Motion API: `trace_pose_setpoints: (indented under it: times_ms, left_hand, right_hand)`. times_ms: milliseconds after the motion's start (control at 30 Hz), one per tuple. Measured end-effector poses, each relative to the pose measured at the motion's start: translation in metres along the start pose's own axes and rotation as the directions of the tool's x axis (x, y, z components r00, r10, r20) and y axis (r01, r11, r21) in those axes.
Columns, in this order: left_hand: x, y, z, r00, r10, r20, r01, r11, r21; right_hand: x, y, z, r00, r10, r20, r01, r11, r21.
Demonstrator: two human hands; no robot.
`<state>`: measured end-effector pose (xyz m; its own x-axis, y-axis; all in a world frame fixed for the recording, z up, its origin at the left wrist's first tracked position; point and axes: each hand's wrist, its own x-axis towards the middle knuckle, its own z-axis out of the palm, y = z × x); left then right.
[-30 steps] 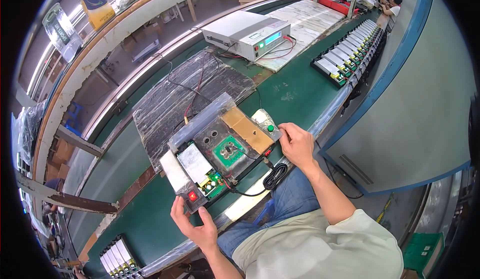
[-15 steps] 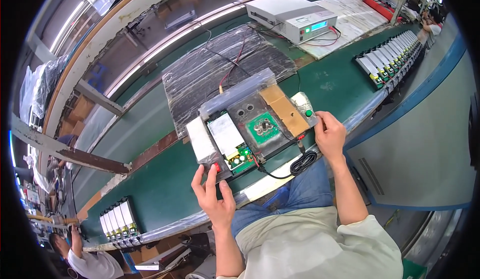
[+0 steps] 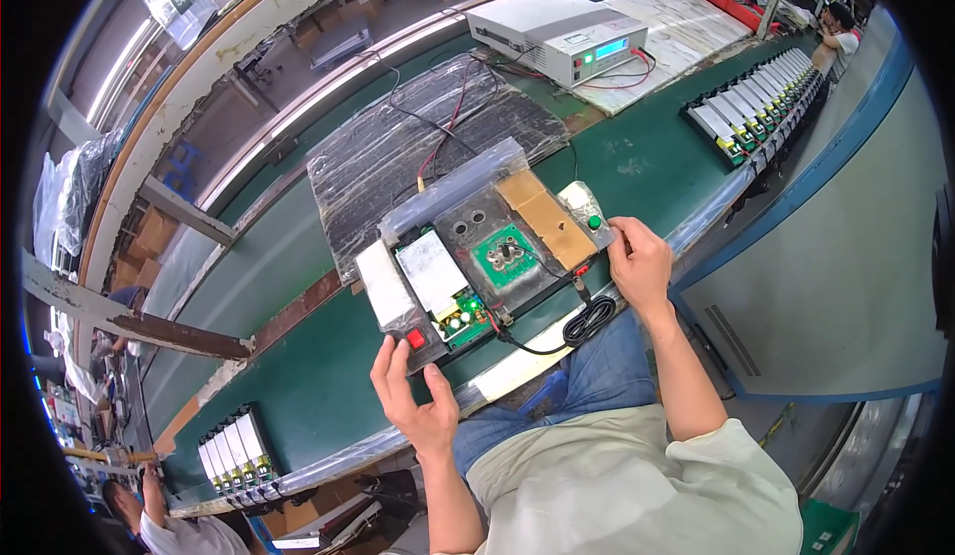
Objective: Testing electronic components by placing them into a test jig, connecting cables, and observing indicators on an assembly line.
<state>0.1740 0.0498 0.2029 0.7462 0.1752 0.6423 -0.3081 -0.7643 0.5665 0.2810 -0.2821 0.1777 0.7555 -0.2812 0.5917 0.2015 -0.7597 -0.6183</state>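
Observation:
A dark test fixture [image 3: 473, 275] lies on the green bench in front of me. In its left bay sits a power supply board with a white cover [image 3: 431, 267], a green light glowing at its near end. My left hand [image 3: 418, 411] is open, fingers apart, at the fixture's near left corner beside a red rocker switch [image 3: 415, 338]. At the right end, my right hand [image 3: 642, 265] is closed, with thumb and forefinger at the fixture's edge beside a green button [image 3: 594, 223]. A coiled black cable [image 3: 589, 322] hangs at the front edge.
Behind the fixture lies a black plastic-wrapped board [image 3: 398, 147]. A white bench instrument [image 3: 567, 43] with a lit display stands farther back. Rows of power supply boards stand at right [image 3: 761, 107] and left [image 3: 239, 451]. Two other people sit along the bench.
My left fingers have come back off the red switch, which now shows fully. My right hand stays at the fixture's right edge. The whole view has shifted slightly.

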Motion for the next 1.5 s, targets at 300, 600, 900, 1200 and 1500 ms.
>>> trace_pose_setpoints:
  times_ms: [300, 600, 900, 1200, 1500]
  left_hand:
    - [-0.02, 0.045, -0.01, 1.0, -0.019, 0.003, 0.019, 0.964, -0.264]
    - [-0.013, 0.133, 0.07, 0.629, -0.161, 0.76, 0.767, 0.291, -0.572]
    - [0.013, 0.13, 0.083, 0.471, -0.223, 0.853, 0.786, 0.546, -0.291]
    - [-0.013, 0.099, 0.083, 0.635, -0.141, 0.76, 0.717, 0.475, -0.511]
    - [-0.018, 0.117, 0.032, 0.574, -0.038, 0.818, 0.607, 0.69, -0.394]
  right_hand:
    - [0.008, 0.005, -0.039, 0.883, 0.426, 0.198, -0.447, 0.629, 0.636]
    - [-0.005, -0.085, -0.065, 0.929, -0.062, 0.364, -0.124, 0.876, 0.465]
    - [-0.001, -0.083, -0.045, 0.862, -0.03, 0.506, -0.213, 0.884, 0.416]
    - [-0.016, -0.092, -0.035, 0.861, 0.024, 0.509, -0.276, 0.861, 0.426]
    - [-0.011, -0.093, -0.04, 0.842, 0.063, 0.536, -0.286, 0.895, 0.342]
